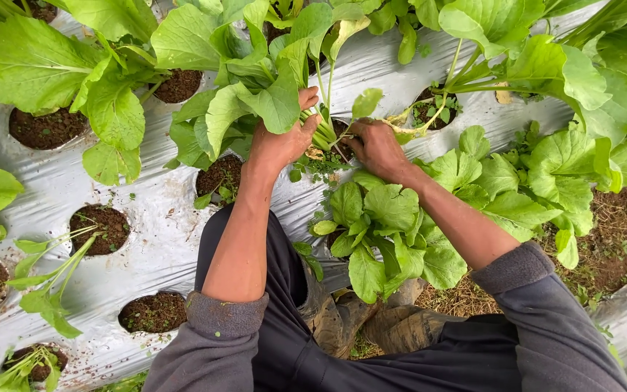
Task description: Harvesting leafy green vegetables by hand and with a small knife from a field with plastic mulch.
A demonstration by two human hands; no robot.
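Two hands meet at one plant in the head view. The left hand (282, 138) is closed around the pale green stems (322, 134) of the leafy plant (255, 80), just above its planting hole (339, 138) in the silver plastic sheet (146, 247). The stems run up and away from the person, leaves fanning to the far side. The right hand (375, 149) sits just beside them at the base, fingers curled and pinching low at the soil; what they pinch, I cannot tell. Both hands are equally near, left holding, right at the root.
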